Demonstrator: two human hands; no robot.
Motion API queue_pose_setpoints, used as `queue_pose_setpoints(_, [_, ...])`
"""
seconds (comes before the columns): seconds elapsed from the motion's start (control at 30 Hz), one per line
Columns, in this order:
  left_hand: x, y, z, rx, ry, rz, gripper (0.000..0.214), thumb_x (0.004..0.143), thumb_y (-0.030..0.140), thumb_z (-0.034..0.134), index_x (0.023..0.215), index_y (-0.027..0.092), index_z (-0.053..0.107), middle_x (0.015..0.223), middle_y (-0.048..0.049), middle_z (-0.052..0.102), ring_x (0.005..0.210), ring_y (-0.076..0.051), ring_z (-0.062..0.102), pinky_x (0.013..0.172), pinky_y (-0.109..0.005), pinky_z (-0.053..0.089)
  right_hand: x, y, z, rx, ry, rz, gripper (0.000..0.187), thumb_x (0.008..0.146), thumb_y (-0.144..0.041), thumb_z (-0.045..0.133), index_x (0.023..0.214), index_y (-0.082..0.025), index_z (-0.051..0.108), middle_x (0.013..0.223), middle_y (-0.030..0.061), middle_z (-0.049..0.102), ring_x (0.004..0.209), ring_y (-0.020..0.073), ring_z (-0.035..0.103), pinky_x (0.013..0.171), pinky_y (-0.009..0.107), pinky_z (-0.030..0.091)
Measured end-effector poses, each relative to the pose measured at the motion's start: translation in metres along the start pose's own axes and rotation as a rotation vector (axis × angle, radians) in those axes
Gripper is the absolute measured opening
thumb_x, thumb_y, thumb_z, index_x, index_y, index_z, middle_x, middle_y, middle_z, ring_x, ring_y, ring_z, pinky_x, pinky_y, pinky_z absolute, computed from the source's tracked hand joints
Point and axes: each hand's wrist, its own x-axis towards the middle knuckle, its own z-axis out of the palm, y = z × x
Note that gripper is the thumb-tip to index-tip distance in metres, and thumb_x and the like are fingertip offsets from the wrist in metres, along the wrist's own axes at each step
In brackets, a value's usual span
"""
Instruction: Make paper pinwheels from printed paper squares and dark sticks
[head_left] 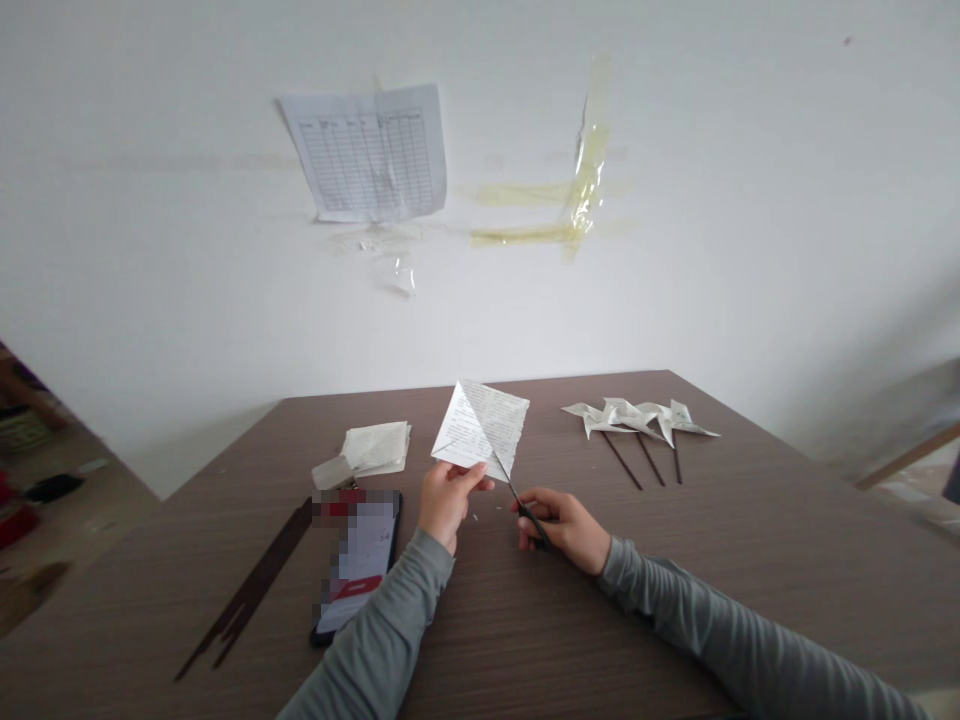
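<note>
Left hand: closed in a pinch on the near edge of a square of printed paper, thumb laid on top, fingers tucked beneath. Right hand: curled around the handles of dark scissors; whether the blades are parted cannot be told. Hands held apart from each other, linked only by paper and tool. Paper held just above the table, ahead of the left hand, scissor tips set at its near right corner, in line with a diagonal crease. A short dark line, perhaps a slit, is seen at the left corner.

On the step in hand, judged to be a cut inward from the corner: the crease is best followed exactly, with the paper kept taut and the blades held upright to it. The left thumb, placed near the blade line, should be kept clear. The cut is better ended short of the middle, so that the sheet is left in one piece.

Farther out, on the brown table: a phone and dark sticks are laid to the left, a stack of paper beyond them. At far right, folded paper pinwheels are seen, mounted on dark sticks.
</note>
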Motion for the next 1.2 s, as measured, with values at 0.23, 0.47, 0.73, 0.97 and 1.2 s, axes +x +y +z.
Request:
queue_pose_setpoints(0.23, [0.0005,-0.0014,-0.0005,0.007,0.0,0.001,0.028,0.08,0.022,0.105,0.096,0.018,0.083,0.091,-0.0064,0.092,0.069,-0.021,0.089,0.042,-0.018,0.028,-0.0011,-0.004,-0.0002,-0.009,-0.001,0.01,0.069,0.093,-0.086,0.103,0.116,-0.024,0.082,0.081,0.0049,0.088,0.073,0.0245,0.072,0.08,0.043,0.063])
queue_pose_setpoints(0.47, [0.0022,-0.0026,-0.0005,0.012,0.004,-0.003,0.029,0.08,0.022,0.107,0.094,0.02,0.081,0.089,-0.0054,0.091,0.071,-0.023,0.09,0.042,-0.019,0.028,-0.0005,-0.0029,-0.0002,-0.017,0.006,0.004,0.07,0.093,-0.085,0.103,0.117,-0.022,0.083,0.081,0.0055,0.088,0.072,0.0237,0.073,0.079,0.042,0.064])
queue_pose_setpoints(0.73, [0.0008,-0.0006,0.0003,0.007,-0.008,0.003,0.024,0.082,0.02,0.103,0.094,0.019,0.082,0.088,-0.0057,0.091,0.068,-0.02,0.088,0.042,-0.018,0.028,0.0012,0.0008,-0.0009,-0.009,0.005,-0.007,0.078,0.091,-0.093,0.104,0.12,-0.023,0.085,0.083,0.0051,0.089,0.074,0.024,0.075,0.08,0.041,0.064])
queue_pose_setpoints(0.97, [-0.0003,-0.0014,0.001,0.006,-0.012,0.007,0.027,0.079,0.02,0.105,0.09,0.019,0.081,0.084,-0.0043,0.089,0.067,-0.022,0.088,0.04,-0.018,0.029,0.001,-0.0013,0.0004,-0.013,0.02,-0.007,0.077,0.09,-0.091,0.104,0.118,-0.023,0.084,0.083,0.0084,0.09,0.074,0.0256,0.074,0.077,0.042,0.061])
queue_pose_setpoints(1.2, [-0.0005,-0.0016,0.0016,0.002,-0.013,0.01,0.028,0.077,0.02,0.106,0.088,0.019,0.08,0.08,-0.0031,0.088,0.066,-0.022,0.088,0.04,-0.017,0.03,0.0002,-0.0049,0.0001,-0.019,0.02,-0.002,0.075,0.09,-0.09,0.105,0.116,-0.024,0.083,0.081,0.0043,0.088,0.074,0.0244,0.073,0.081,0.042,0.064])
